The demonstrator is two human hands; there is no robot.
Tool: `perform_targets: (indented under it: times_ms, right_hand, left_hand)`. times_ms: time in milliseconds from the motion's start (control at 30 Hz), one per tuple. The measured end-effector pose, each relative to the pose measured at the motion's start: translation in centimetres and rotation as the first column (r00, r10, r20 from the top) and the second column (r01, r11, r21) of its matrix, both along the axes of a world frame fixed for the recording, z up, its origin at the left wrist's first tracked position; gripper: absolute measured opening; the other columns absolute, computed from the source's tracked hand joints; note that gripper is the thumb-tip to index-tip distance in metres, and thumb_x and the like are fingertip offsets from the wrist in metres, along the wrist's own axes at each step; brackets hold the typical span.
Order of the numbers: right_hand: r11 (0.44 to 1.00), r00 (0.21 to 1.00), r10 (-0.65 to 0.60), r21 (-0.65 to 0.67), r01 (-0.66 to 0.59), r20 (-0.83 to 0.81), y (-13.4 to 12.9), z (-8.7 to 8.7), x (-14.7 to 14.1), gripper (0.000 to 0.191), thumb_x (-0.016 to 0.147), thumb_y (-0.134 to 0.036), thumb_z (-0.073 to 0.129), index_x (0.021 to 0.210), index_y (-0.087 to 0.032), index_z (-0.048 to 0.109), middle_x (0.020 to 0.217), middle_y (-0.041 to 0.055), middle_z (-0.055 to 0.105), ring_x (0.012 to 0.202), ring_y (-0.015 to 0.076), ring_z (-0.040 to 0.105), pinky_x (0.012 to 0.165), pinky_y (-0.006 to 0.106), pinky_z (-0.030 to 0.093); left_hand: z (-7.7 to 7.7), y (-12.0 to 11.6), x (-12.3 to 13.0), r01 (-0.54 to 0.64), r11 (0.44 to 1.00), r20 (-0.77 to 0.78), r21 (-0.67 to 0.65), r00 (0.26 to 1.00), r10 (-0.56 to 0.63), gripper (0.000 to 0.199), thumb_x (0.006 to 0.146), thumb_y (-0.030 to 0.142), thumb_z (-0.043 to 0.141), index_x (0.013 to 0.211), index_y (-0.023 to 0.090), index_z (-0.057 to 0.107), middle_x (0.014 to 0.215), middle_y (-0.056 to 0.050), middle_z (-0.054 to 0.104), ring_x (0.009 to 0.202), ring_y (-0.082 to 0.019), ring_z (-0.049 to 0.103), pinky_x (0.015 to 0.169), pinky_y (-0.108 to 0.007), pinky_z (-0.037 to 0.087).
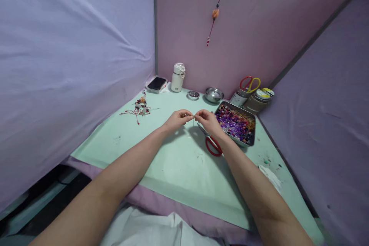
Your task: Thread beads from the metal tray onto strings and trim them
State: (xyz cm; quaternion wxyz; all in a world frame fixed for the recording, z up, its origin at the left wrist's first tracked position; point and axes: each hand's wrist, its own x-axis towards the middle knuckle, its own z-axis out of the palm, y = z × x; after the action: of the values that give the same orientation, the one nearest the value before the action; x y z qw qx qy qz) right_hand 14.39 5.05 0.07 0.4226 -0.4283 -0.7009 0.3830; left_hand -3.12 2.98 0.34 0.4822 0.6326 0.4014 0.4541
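Observation:
Above the middle of the table, my left hand and my right hand meet with fingertips pinched almost together. A thin thread hangs down from between them; its upper part and anything else in the fingers are too small to make out. Red-handled scissors lie under my right wrist, blades pointing toward the fingertips. Just right of that hand sits a metal tray full of purple, red and dark beads. Off to the left rests a small heap of beaded cords.
At the back stand a phone in a clear box, a white bottle, a small round dish, a steel bowl, a scissors holder and a jar. A beaded string hangs on the cloth wall. White tissue lies right.

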Motion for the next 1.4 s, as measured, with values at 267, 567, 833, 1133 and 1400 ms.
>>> perform_targets:
  times_ms: [267,567,833,1133,1400]
  right_hand:
    - [0.996,0.995,0.064,-0.062,-0.059,0.082,0.6,-1.9,-0.1,0.02,0.074,-0.039,0.06,0.074,-0.019,0.06,0.068,-0.0014,0.06,0.062,0.0132,0.051,0.06,0.027,0.038]
    - [0.841,0.962,-0.159,0.541,0.016,0.22,-1.6,0.3,-1.1,0.011,0.082,-0.017,0.051,0.088,-0.02,0.06,0.09,0.0055,0.058,0.081,0.0179,0.055,0.078,0.034,0.044]
    - [0.748,0.867,-0.107,0.614,-0.251,0.486,-2.3,-0.1,-1.6,0.022,0.085,-0.015,0.044,0.094,-0.022,0.062,0.101,0.0074,0.059,0.089,0.0209,0.052,0.077,0.035,0.043]
    - [0.877,0.876,-0.134,0.467,-0.112,0.463,-2.7,0.0,-2.1,0.012,0.087,-0.03,0.049,0.092,-0.023,0.057,0.088,0.0031,0.062,0.085,0.0197,0.055,0.076,0.033,0.042]
    - [0.666,0.806,-0.186,0.675,-0.317,0.562,-2.7,-0.8,-1.9,0.018,0.089,-0.02,0.043,0.086,-0.021,0.061,0.099,0.0084,0.061,0.089,0.0204,0.053,0.077,0.034,0.044]
  left_hand:
    - [-0.5,0.5,0.0,0.033,0.999,0.108,-0.039,0.994,-0.028,0.025,0.07,0.037,0.066,0.082,0.015,0.068,0.074,-0.001,0.062,0.061,-0.009,0.043,0.059,-0.025,0.034]
    - [-0.5,0.5,-0.1,-0.104,0.966,0.158,-0.237,0.977,0.144,0.027,0.063,0.037,0.071,0.078,0.014,0.068,0.072,-0.002,0.06,0.056,-0.007,0.041,0.051,-0.023,0.029]
    - [-0.4,0.5,-0.2,0.077,0.904,0.337,-0.42,0.938,0.077,0.016,0.063,0.027,0.071,0.067,0.014,0.064,0.057,0.004,0.04,0.049,-0.004,0.029,0.041,-0.021,0.011]
    - [-1.6,1.0,0.1,0.178,0.847,0.402,-0.501,0.914,0.046,0.014,0.062,0.022,0.071,0.067,0.014,0.061,0.053,0.007,0.033,0.045,-0.003,0.026,0.04,-0.019,0.011]
    - [-1.6,0.7,0.4,0.192,0.847,0.422,-0.496,0.906,0.041,0.017,0.06,0.021,0.072,0.063,0.013,0.057,0.051,0.007,0.035,0.044,-0.002,0.026,0.04,-0.021,0.008]
